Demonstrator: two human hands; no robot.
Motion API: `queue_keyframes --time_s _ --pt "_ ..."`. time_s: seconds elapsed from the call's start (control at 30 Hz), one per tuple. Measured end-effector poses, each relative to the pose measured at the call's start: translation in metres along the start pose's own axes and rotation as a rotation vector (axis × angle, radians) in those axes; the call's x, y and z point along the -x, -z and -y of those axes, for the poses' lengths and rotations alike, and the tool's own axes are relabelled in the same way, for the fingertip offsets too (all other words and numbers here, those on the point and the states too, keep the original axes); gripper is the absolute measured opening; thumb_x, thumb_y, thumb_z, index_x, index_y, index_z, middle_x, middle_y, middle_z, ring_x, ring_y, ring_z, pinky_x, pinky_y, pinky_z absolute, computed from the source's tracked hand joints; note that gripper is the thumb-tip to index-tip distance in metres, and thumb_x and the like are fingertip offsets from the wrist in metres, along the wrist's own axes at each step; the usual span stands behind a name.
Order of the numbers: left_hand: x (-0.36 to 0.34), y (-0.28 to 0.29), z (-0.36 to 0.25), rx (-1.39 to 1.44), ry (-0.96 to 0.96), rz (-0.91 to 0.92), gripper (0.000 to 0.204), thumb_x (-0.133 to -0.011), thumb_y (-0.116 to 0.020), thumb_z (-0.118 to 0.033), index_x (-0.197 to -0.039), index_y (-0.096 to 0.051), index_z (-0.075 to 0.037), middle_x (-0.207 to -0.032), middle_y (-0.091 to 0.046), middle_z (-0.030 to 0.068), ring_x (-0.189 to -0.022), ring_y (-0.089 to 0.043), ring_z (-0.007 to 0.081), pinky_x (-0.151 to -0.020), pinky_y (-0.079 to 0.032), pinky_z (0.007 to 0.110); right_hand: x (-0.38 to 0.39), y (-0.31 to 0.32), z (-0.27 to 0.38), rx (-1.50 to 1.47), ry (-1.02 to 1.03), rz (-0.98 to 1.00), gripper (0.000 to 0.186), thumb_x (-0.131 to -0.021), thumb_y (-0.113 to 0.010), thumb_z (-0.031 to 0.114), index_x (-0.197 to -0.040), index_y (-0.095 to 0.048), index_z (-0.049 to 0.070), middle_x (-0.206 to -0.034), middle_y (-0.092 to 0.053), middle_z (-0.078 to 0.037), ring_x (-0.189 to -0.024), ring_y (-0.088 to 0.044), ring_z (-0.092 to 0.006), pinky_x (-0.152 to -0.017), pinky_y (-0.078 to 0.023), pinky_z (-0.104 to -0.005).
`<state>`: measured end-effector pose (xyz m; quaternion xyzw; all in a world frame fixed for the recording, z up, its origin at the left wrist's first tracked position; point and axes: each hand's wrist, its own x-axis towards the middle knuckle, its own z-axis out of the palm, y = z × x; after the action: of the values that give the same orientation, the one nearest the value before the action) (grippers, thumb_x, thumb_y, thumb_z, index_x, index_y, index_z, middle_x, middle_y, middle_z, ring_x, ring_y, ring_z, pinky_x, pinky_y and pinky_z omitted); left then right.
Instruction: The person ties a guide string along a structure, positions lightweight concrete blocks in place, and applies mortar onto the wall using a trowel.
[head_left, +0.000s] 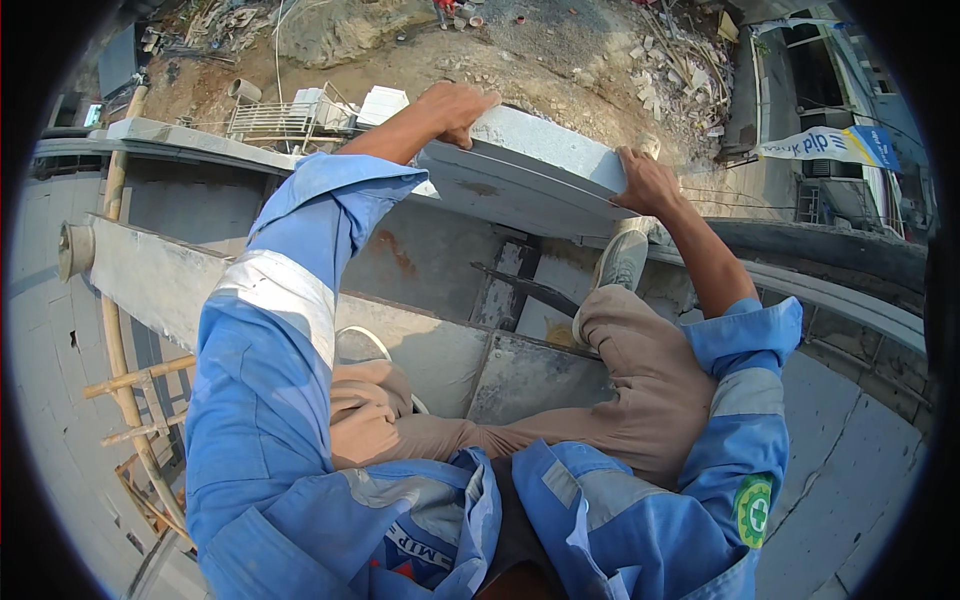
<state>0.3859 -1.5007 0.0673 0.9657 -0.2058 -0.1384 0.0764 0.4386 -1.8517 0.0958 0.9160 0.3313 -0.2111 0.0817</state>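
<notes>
Seen from the head camera, looking steeply down: a person in a blue work jacket with grey reflective bands holds 1 pale grey concrete block (545, 150) out in front. The left hand (455, 105) clamps the block's far left corner; the right hand (645, 183) grips its right end. Below the block lie grey masonry walls (160, 270), and 1 shoe (620, 262) is planted on a ledge. The block appears mid-carry; setting it down would call for steady, level lowering.
</notes>
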Motion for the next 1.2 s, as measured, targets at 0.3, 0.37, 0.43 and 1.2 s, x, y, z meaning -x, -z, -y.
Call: queue_keyframes --time_s 0.3,0.37,0.43,1.2 --pt "0.004 -0.01 0.015 -0.008 0.038 0.034 0.075 -0.061 -0.086 -0.025 -0.124 -0.047 -0.012 -0.105 -0.064 0.017 -0.105 -0.061 0.0393 -0.081 -0.051 0.049 -0.012 -0.007 0.004 -0.001 0.031 0.024 0.078 -0.063 -0.089 0.039 -0.12 -0.049 0.002 -0.115 -0.063 -0.019 -0.114 -0.06 -0.0351 -0.094 -0.051 -0.0426" --pt "0.003 -0.01 0.012 -0.021 0.082 0.102 0.076 -0.062 -0.086 -0.026 -0.125 -0.047 -0.013 -0.106 -0.064 0.0171 -0.105 -0.061 0.0385 -0.083 -0.051 0.049 -0.012 -0.009 0.003 0.003 0.037 0.017 0.079 -0.063 -0.089 0.04 -0.119 -0.049 0.002 -0.114 -0.063 -0.019 -0.114 -0.06 -0.0349 -0.094 -0.051 -0.0426" --pt "0.003 -0.011 0.012 -0.016 0.063 0.077 0.077 -0.062 -0.086 -0.027 -0.127 -0.046 -0.014 -0.106 -0.064 0.0171 -0.106 -0.061 0.0383 -0.083 -0.05 0.05 -0.009 -0.009 0.004 0.008 0.022 0.035 0.079 -0.063 -0.089 0.041 -0.119 -0.05 0.002 -0.114 -0.063 -0.019 -0.114 -0.06 -0.0345 -0.095 -0.05 -0.042" --pt "-0.002 -0.019 0.016 0.052 -0.02 -0.019 0.082 -0.055 -0.092 -0.027 -0.123 -0.048 -0.011 -0.112 -0.064 0.0189 -0.106 -0.062 0.0402 -0.082 -0.052 0.049 -0.011 -0.014 -0.015 -0.048 0.051 0.06 0.102 -0.059 -0.09 0.045 -0.137 -0.042 0.002 -0.113 -0.065 -0.024 -0.106 -0.064 -0.0395 -0.092 -0.051 -0.0438"
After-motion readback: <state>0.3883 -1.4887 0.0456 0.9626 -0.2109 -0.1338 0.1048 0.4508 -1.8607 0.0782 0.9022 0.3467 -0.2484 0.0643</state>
